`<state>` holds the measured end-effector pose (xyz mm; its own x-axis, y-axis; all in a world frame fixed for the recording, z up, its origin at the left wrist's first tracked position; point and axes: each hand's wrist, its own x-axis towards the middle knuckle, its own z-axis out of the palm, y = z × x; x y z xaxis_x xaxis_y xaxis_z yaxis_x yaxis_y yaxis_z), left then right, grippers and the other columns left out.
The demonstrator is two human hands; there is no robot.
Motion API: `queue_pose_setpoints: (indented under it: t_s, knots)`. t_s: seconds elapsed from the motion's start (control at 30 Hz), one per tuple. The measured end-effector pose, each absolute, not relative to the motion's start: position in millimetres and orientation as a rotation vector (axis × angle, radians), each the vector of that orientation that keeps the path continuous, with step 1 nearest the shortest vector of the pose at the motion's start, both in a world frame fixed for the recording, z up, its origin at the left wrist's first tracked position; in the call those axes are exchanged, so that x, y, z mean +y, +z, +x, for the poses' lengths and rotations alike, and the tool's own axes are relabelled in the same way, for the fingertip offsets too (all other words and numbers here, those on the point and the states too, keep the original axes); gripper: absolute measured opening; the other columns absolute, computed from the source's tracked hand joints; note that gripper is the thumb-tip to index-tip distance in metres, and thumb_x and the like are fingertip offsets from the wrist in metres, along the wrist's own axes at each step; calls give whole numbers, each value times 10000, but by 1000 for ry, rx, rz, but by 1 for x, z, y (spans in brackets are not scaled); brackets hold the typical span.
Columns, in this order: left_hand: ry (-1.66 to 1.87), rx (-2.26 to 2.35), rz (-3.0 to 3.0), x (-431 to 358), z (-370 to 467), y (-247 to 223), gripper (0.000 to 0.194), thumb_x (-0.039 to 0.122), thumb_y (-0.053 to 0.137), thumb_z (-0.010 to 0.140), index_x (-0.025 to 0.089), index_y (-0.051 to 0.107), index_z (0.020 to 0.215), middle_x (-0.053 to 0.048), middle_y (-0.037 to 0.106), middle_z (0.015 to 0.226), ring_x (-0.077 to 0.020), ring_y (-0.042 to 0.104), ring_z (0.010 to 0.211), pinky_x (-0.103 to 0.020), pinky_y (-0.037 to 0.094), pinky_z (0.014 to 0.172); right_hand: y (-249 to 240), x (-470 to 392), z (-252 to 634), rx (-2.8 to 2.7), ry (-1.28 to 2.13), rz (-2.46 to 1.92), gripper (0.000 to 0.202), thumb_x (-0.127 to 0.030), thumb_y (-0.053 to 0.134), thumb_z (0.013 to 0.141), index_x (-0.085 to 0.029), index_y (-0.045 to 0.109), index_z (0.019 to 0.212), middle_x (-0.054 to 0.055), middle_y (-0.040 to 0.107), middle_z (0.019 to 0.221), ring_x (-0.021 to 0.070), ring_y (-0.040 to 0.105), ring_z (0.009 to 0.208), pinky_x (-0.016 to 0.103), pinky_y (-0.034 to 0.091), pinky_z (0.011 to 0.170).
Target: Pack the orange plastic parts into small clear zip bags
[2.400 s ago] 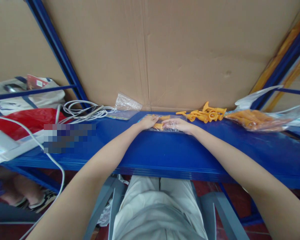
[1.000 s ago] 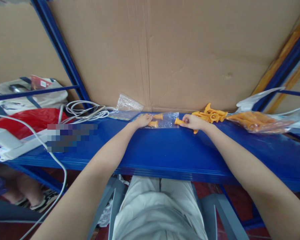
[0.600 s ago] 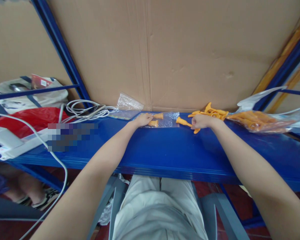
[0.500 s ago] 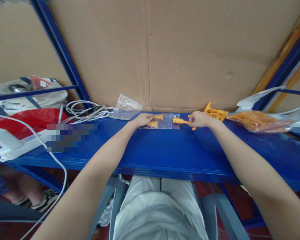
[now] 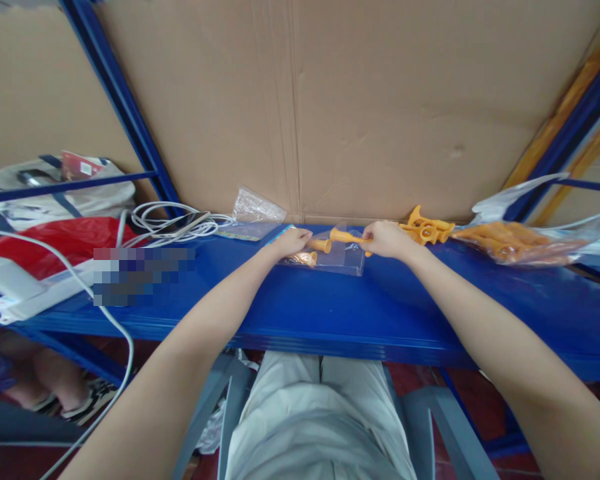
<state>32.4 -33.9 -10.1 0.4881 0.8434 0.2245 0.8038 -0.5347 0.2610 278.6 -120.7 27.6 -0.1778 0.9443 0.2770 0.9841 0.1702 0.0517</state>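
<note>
My left hand (image 5: 291, 243) is closed on a clear plastic bag (image 5: 337, 260) lying on the blue table (image 5: 325, 300). Yellow-orange plastic pieces (image 5: 320, 246) show at the bag, just right of my left fingers. My right hand (image 5: 383, 239) pinches another yellow-orange piece (image 5: 345, 235) by its thin end, its flared end pointing left over the bag. Behind and right of my right hand lies a small pile of similar pieces (image 5: 427, 230). Some fingertips of both hands are hidden.
A filled plastic bag of orange pieces (image 5: 517, 243) lies at the right. An empty-looking clear bag (image 5: 257, 213) lies behind my left hand. White cable coils (image 5: 175, 223), a red bag (image 5: 60, 243) and a white power strip (image 5: 40, 293) are at the left. A cardboard sheet (image 5: 360, 113) stands behind.
My right hand has moved left with its piece, now over the bag. My left hand has shifted slightly right, and the clear bag has moved a little nearer the table's front edge.
</note>
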Motion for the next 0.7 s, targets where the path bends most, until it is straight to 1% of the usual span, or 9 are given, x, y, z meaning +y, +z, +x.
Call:
queue_pose_setpoints:
  t_s: [0.1,0.2,0.33,0.43,0.5,0.57,0.63,0.7]
  knots:
    - [595,1628,2537,-30,35,-14,457,284,350,973,124,658,1270,-102,650,1369,-222,572,1300,-275,400,1097,25,-125,268,-2276,-413,-1924,212,-222,596,829,-176,780,924,135,772,932,280,707,944,346,471,817]
    - [632,1749,2439,-27,35,-16,483,293,347,989,96,596,1353,-135,607,1417,-232,536,1346,-301,380,1128,21,-128,258,-2334,-497,-1954,254,-188,556,859,-112,768,976,206,753,1011,314,696,1025,386,440,892]
    - [670,1705,2339,-29,34,-15,456,305,365,997,124,602,1342,-119,602,1426,-230,537,1347,-301,390,1121,17,-132,250,-2358,-521,-1929,287,-119,507,874,-86,755,1017,237,732,1073,321,685,1081,408,404,966]
    - [727,1655,2255,-33,36,-13,434,307,388,992,112,626,1297,-126,617,1406,-241,563,1315,-307,416,1098,12,-130,249,-2309,-479,-1897,293,-109,497,883,-77,744,1036,250,724,1077,341,683,1075,428,435,958]
    - [771,1631,2205,-35,39,-13,406,291,418,980,103,645,1259,-134,632,1384,-243,574,1299,-307,421,1090,5,-124,250,-2251,-388,-1887,284,-127,504,893,-80,738,1047,240,719,1091,342,683,1067,430,471,930]
    - [830,1598,2168,-35,43,-14,370,274,439,970,109,666,1211,-138,654,1350,-244,584,1283,-311,424,1083,-3,-114,252,-2161,-227,-1832,255,-154,552,889,-100,728,1065,203,708,1129,312,676,1082,405,497,925]
    - [886,1559,2138,-34,46,-16,339,265,442,966,120,681,1157,-136,679,1306,-246,603,1249,-326,433,1071,-13,-103,254,-2030,-35,-1702,260,-148,627,846,-118,701,1094,164,679,1187,257,674,1074,354,521,914]
    - [943,1524,2104,-32,47,-18,312,261,437,964,131,688,1099,-129,697,1264,-250,618,1215,-347,440,1063,-22,-93,256,-1845,156,-1595,326,-105,668,792,-120,661,1117,154,634,1240,194,698,940,302,557,810]
